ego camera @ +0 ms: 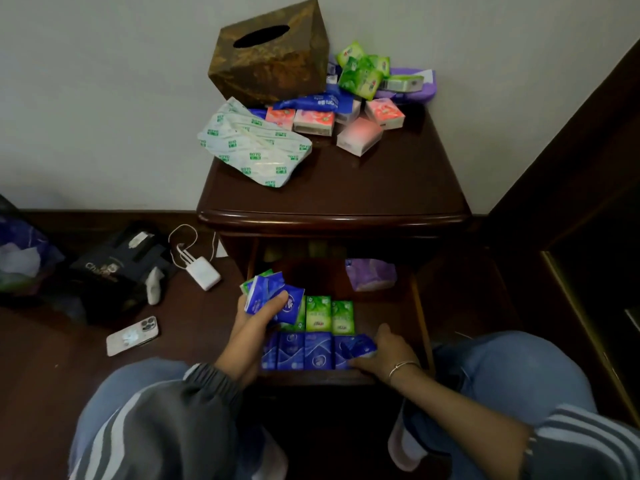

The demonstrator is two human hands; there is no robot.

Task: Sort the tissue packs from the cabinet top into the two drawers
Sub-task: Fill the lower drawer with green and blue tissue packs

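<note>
Both hands in open drawer (421, 317).
L hand (256, 315) grip clamped on blue bundle (266, 294), 9 o'clock; R hand (384, 351) grip clamped on blue pack (358, 347), 4 o'clock.

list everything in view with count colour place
cabinet: 1, dark brown, by wall
drawer: 1, dark brown, open below top
tissue box: 1, brown, top back left
white pack: 1, white and green, top left
pink packs: 4, pink, top middle
long pack: 1, blue, behind pink packs
green pile: several, green, top back right
purple pack: 1, purple, top right corner
blue row: about 4, blue, drawer front
green row: at least 2, green, behind blue row
lilac pack: 1, purple, drawer back right
phone: 1, pale, floor left
charger: 1, white, floor left
bag: 1, black, floor left
left grip: 1, holds bundle, mostly blue, over drawer left
right grip: 1, holds tilted pack, blue, drawer front right
</note>
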